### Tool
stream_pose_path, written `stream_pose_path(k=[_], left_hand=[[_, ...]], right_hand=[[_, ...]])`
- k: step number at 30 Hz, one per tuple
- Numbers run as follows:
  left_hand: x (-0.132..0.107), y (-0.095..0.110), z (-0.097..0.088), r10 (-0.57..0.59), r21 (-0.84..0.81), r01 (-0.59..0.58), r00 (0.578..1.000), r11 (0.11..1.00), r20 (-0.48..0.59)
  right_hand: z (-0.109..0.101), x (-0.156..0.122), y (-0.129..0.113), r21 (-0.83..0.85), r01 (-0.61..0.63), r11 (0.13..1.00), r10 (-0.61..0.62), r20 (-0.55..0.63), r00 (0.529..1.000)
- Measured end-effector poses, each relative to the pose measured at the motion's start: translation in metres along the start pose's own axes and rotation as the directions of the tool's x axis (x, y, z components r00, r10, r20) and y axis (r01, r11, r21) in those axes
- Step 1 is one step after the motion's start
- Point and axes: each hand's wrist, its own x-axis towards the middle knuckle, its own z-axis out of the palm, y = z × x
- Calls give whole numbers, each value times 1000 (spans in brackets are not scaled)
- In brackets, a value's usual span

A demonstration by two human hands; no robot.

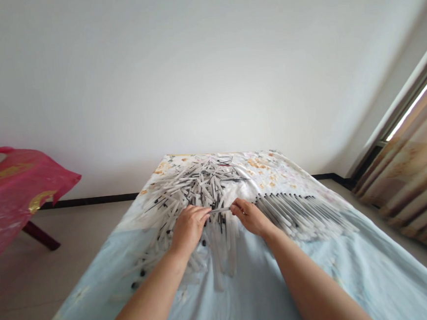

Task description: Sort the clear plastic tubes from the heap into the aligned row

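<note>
My left hand (191, 226) and my right hand (250, 216) face each other over the middle of the table. Between them a slim pale pen (220, 209) lies level, its two ends pinched in my closed fingers. Both of its ends are hidden by the fingers. Behind and around my left hand spreads a loose pile of translucent white pen barrels (210, 182), mixed with thin dark sticks and small black caps. To the right of my right hand, several pens (295, 212) with black ends lie side by side in a slanted row.
A floral and light-blue cloth (245, 285) covers the table, which stands near a plain white wall (206, 72). At the left is another table with a red cover (26, 179). A patterned curtain (415, 188) hangs at the right.
</note>
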Motion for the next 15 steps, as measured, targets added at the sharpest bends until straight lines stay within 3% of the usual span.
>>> stream_pose_path(k=[7,9,12,15], left_hand=[[1,-4,0,-116,-82,116,993,990,2],[2,-8,-1,-235,-160,230,972,960,-18],[3,-14,0,-410,-284,390,912,876,-12],[3,-18,3,-467,-345,440,884,829,4]], right_hand=[[10,1,2,-35,-59,998,57,-61,997],[13,0,1,-52,-80,995,76,-85,994],[21,-3,-5,-114,-20,993,13,-54,998],[31,-6,-15,-193,78,978,-70,50,996]])
